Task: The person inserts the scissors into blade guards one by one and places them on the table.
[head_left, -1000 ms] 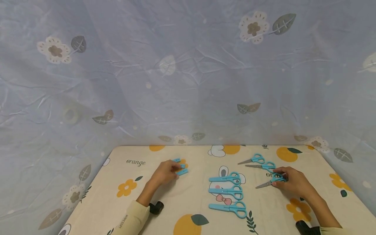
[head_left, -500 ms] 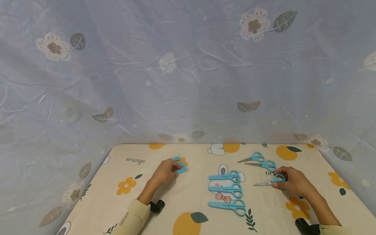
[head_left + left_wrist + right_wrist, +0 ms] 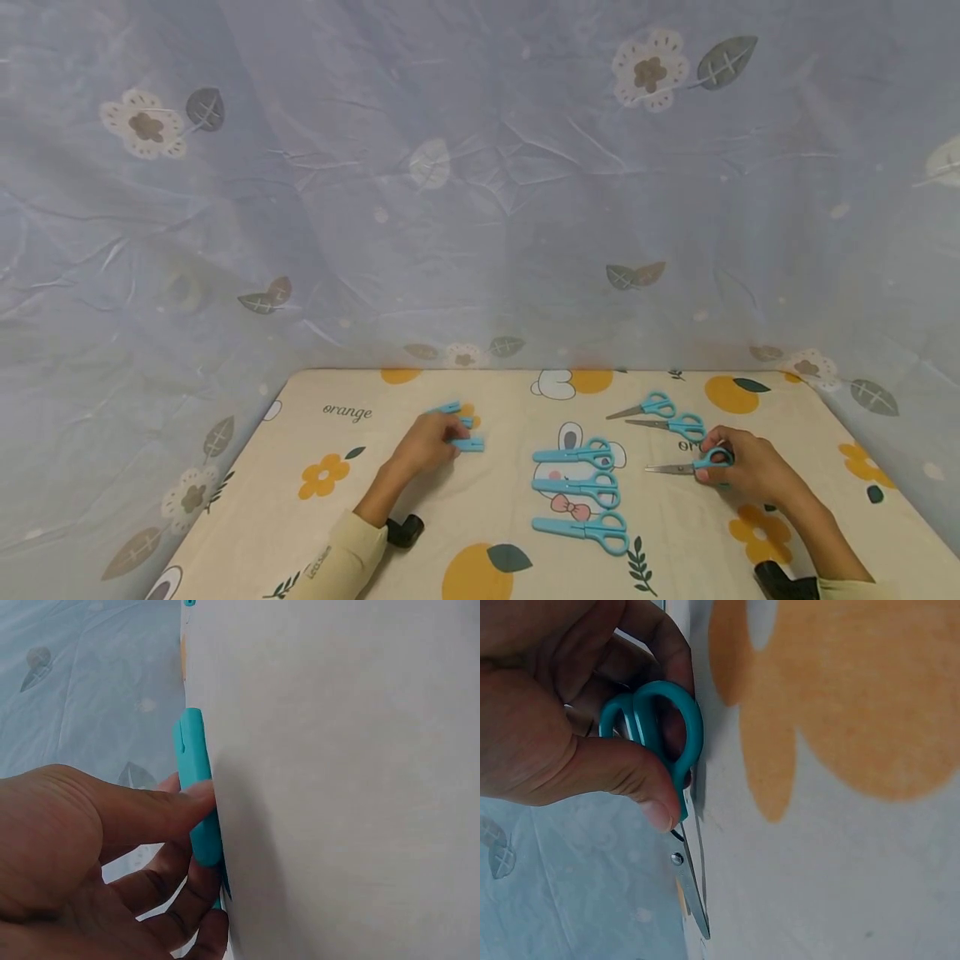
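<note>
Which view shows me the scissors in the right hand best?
The right wrist view: the scissors appear large there, with finger loops, pivot screw and blades all distinguishable. The head view shows the pair small, partly hidden by the right hand. The left wrist view does not show it.

A slim turquoise sheath [image 3: 193, 746], its slit end pointing to three o'clock, is pinched in the left hand [image 3: 430, 442], at nine o'clock from turquoise-handled scissors [image 3: 680, 787]. The right hand [image 3: 750, 465] holds these, grey blades pointing to nine o'clock.
</note>
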A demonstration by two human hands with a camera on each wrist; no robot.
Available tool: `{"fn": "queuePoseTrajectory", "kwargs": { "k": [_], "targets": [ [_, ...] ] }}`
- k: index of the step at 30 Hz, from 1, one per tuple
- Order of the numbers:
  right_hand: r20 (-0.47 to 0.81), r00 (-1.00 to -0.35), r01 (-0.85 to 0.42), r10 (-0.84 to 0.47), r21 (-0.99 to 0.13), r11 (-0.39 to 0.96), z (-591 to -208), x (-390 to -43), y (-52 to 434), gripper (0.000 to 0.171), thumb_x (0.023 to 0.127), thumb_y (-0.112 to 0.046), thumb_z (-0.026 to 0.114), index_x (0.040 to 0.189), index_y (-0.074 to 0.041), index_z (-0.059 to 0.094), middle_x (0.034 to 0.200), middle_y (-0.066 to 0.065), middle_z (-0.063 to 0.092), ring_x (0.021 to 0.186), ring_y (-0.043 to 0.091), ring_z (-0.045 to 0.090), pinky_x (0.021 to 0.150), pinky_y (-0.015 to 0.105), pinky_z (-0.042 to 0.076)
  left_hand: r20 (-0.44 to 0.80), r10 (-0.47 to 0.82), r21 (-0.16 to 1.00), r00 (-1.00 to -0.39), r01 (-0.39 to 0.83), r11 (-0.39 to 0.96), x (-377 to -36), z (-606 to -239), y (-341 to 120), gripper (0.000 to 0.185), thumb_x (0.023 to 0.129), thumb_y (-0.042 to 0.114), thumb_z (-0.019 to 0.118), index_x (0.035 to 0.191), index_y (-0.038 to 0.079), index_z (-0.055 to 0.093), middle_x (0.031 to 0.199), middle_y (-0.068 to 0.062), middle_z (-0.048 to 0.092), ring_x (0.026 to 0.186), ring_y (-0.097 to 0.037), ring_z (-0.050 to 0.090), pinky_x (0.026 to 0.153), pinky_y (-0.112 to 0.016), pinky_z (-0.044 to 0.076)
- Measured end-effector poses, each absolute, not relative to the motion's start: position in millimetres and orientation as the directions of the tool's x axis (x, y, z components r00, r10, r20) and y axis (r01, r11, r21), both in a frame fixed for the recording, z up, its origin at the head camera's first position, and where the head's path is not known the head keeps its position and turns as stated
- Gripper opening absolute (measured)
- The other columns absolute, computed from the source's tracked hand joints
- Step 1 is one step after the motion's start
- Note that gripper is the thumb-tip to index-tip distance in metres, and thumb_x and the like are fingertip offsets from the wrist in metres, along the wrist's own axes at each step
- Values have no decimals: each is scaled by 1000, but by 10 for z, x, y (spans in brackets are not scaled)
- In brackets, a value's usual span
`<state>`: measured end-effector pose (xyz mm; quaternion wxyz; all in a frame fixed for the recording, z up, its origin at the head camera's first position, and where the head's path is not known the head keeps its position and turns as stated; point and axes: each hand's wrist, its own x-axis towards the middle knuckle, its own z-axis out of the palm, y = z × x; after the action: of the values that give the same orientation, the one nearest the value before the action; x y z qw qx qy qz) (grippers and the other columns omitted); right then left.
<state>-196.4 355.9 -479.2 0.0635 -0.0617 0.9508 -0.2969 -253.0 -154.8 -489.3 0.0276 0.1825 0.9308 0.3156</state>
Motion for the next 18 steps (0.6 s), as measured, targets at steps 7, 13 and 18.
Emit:
{"fn": "queuePoseTrajectory", "kwargs": {
  "k": [7, 13, 18],
  "targets": [
    [-92, -979, -81, -180, -637, 766, -4785, -1936, 3554, 23, 97, -16, 80, 113, -4, 69, 89, 1, 68, 78, 11, 55, 69, 28, 46, 51, 387, 598, -921, 338, 726, -2505, -4873, -1531, 21, 87, -8, 76, 100, 9, 78, 94, -3, 74, 86, -14, 61, 80, -36, 55],
    [-163, -957, -17, -240, -794, 607, -4761, -1914, 3614, 33, 106, -13, 68, 130, 8, 62, 84, 7, 65, 72, 11, 56, 64, 29, 49, 42, 389, 633, -920, 326, 702, -2507, -4842, -1539, 18, 89, -4, 78, 102, 9, 78, 97, -3, 75, 90, -15, 65, 83, -39, 56],
    [-201, -943, 31, -265, -847, 530, -4753, -1930, 3653, 44, 106, -20, 69, 135, 11, 59, 90, 7, 72, 77, 15, 64, 67, 33, 57, 47, 397, 658, -917, 327, 678, -2514, -4837, -1549, 19, 89, -1, 82, 105, 9, 79, 100, -4, 75, 94, -18, 69, 87, -41, 59]
  ]
}}
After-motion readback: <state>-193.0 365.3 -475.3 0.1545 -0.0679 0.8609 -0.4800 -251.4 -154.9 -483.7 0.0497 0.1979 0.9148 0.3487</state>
